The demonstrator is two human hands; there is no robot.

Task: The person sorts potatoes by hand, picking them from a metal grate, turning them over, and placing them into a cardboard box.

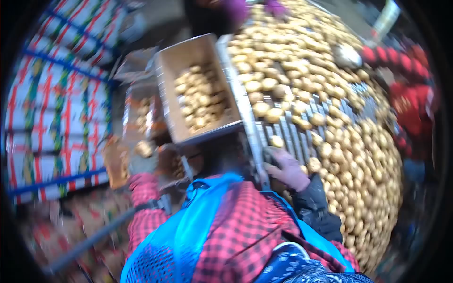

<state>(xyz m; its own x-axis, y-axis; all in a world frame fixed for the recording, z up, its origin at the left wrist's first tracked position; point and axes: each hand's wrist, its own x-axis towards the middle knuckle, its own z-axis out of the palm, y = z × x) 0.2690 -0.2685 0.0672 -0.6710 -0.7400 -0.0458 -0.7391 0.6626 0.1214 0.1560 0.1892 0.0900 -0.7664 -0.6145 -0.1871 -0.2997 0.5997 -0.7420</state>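
My left hand [142, 164], in a greyish glove, is out at the left over the small boxes and closed around a potato [144, 148]. Below it is an open orange-brown box [117, 162]. My right hand [287, 170], in a purple-grey glove, rests by the near edge of the slatted metal sorting table [284, 134]. Its fingers are stretched forward and apart, with no potato seen in them. A single potato [276, 141] lies on the slats just beyond the fingertips. The picture is blurred.
A large cardboard box [165, 92] partly filled with potatoes stands against the table's metal rim [247, 111]. Heaped potatoes [363, 174] cover the right side. Stacked printed boxes [61, 108] stand left. A co-worker's gloved hand [348, 56] reaches in from the right; another person's purple sleeves show at top.
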